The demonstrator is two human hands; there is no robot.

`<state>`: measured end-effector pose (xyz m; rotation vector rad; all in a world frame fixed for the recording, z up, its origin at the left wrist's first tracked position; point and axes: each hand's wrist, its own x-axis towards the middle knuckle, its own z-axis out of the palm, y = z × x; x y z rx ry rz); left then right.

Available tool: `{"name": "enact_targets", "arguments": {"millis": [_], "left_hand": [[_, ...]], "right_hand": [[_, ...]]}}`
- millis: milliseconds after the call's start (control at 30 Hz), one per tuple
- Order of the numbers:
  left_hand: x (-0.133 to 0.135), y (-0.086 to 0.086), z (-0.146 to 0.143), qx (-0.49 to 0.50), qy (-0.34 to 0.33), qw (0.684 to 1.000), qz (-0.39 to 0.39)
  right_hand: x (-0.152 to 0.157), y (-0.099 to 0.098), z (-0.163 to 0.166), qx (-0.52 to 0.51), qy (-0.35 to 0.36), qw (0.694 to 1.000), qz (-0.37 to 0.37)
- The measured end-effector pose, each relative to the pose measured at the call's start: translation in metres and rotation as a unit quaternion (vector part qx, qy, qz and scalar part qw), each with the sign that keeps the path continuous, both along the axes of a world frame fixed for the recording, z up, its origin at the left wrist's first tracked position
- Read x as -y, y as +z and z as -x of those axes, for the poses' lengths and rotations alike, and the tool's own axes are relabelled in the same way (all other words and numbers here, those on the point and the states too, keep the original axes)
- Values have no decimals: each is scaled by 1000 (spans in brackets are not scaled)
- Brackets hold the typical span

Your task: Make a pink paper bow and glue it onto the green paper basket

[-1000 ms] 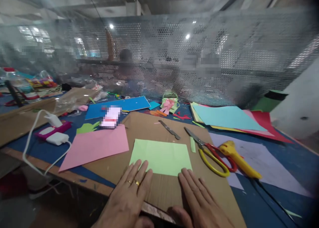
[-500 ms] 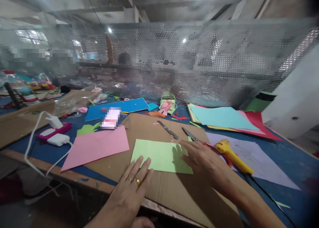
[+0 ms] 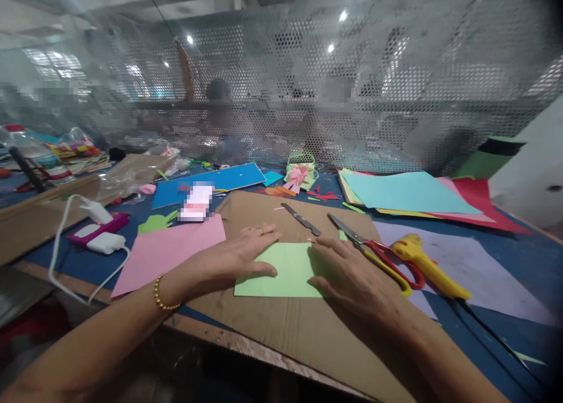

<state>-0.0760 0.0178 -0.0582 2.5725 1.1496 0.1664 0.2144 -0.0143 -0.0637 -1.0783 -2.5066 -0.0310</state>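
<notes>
A light green sheet of paper [image 3: 281,277] lies flat on a piece of brown cardboard [image 3: 272,327]. Across its upper left part rests my left hand [image 3: 244,250], open, with fingers stretched out and thumb apart. My right hand [image 3: 347,268] is open too, its fingers extended over the sheet's right side and hiding that end. Just beyond the right hand lie red-and-yellow-handled scissors [image 3: 391,262], blades pointing away to the left. A grey knife blade [image 3: 301,219] lies on the cardboard past the paper's far edge.
Pink paper [image 3: 171,247] and a phone [image 3: 196,202] lie left, near a purple power strip [image 3: 99,228] with white cables. At right are a yellow glue gun [image 3: 433,268], lilac paper [image 3: 492,280] and stacked coloured sheets [image 3: 409,193]. A small green paper basket [image 3: 301,171] stands behind.
My left hand has gone from the green paper's near edge to its far left part, turning sideways. My right hand has shifted slightly and still covers the right end. The view has swung slightly.
</notes>
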Motion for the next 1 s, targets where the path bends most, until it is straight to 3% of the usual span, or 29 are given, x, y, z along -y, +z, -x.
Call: {"name": "enact_targets", "arguments": {"millis": [100,233,333,433,667,833,1000], "left_hand": [[12,-3,-5,11,-5,999,-52],[51,-1,-6,28,-22,980,-197],[74,-5,-2,22,-51,974,-221],[79,-13,2,25,-48,967,-248],[76,-20,-3,-3,-66,926,-371],[76,-21,-15,-37,-50,942,-329],[70,-23,-20,5,-65,950,-304]], "right_hand": [[9,1,-17,-15,19,1000,-14],[41,3,-31,0,16,1000,7],[59,2,-29,26,18,1000,-3],[62,3,-23,50,43,995,-73],[41,-3,-16,112,32,990,-76],[40,-1,-9,97,33,992,-78],[51,1,4,53,8,998,-29]]}}
